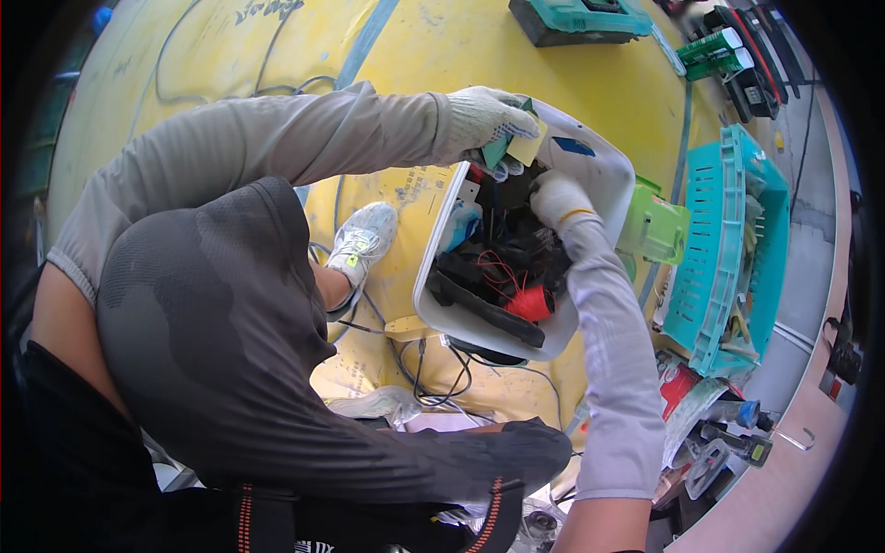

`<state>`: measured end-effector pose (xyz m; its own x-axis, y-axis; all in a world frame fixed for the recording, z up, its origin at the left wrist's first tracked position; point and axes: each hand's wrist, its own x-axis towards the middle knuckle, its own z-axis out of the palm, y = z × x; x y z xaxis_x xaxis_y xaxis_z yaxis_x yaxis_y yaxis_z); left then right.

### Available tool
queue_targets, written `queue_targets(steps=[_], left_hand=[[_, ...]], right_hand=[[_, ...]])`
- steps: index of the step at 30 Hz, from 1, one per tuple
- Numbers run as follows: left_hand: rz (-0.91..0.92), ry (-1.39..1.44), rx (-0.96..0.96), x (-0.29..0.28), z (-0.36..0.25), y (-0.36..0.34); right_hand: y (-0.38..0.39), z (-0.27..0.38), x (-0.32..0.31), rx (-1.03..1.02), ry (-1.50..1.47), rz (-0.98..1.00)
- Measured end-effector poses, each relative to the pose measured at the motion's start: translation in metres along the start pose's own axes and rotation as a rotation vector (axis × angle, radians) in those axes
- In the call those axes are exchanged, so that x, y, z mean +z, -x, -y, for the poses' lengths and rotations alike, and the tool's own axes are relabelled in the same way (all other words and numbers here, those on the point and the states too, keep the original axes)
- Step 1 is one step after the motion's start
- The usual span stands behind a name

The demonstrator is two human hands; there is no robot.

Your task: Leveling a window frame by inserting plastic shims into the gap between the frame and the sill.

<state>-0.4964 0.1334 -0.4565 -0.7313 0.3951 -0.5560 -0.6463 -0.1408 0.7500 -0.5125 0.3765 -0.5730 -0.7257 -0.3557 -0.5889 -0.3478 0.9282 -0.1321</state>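
Left grip (498, 112), gloved, clamped on a matte, flat-faced pale yellow piece (527, 147) and a darker teal-green piece (495, 151). My right grip (559, 197), just beside, reaches into dark clutter (502, 241); fingertips hidden, cannot tell their closure. Bodyward of it, red spool (528, 303), loose thread. Around these, white bin (604, 182). Well right, teal crate (705, 249).

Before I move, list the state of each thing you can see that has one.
Left hand: gloved, holding a yellow piece and a green piece.
Right hand: gloved, in the white bin; its fingertips are hidden.
White bin: open, heaped with dark items.
Red spool: partly unwound.
Teal crate: open-topped, holding assorted things.
Teal toolbox: seemingly shut.
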Motion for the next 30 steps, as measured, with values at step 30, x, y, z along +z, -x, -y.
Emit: queue_targets(steps=[30], left_hand=[[0.189,0.139,0.040,-0.013,-0.001,0.005]], right_hand=[[-0.015,-0.028,0.002,0.006,-0.349,-0.166]])
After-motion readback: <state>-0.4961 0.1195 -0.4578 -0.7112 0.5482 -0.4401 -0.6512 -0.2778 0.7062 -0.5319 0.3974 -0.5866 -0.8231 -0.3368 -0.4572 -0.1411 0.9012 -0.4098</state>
